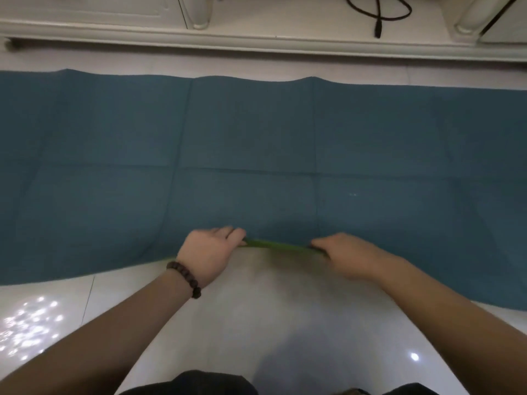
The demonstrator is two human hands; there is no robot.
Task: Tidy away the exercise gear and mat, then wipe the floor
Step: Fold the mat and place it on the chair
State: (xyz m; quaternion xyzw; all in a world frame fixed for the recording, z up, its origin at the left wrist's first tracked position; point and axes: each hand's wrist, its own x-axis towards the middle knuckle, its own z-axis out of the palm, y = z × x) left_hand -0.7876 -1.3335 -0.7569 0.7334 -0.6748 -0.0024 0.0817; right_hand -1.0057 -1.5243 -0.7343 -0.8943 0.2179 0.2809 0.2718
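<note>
Nearest the camera, dark trousers (199,384) showed at the bottom edge above a glossy white tile floor (256,323) with light glinting off it at lower left. Both bare forearms reached forward over the tiles. The left hand (209,253), with a dark bead bracelet (185,279) on its wrist, had its fingers curled around the near edge of the mat. The right hand (345,256) was blurred, but its fingers also looked closed on that same edge. Between the two hands the lifted edge showed a green underside (278,246).

The mat (256,138) itself was blue-teal, spread flat across the floor from left to right, with fold creases dividing it into panels and a slightly wavy far edge. Beyond it ran a strip of tile, then white furniture (85,12) with curved legs. A black cable (379,15) lay looped there. No brand, label or writing could be read anywhere.
</note>
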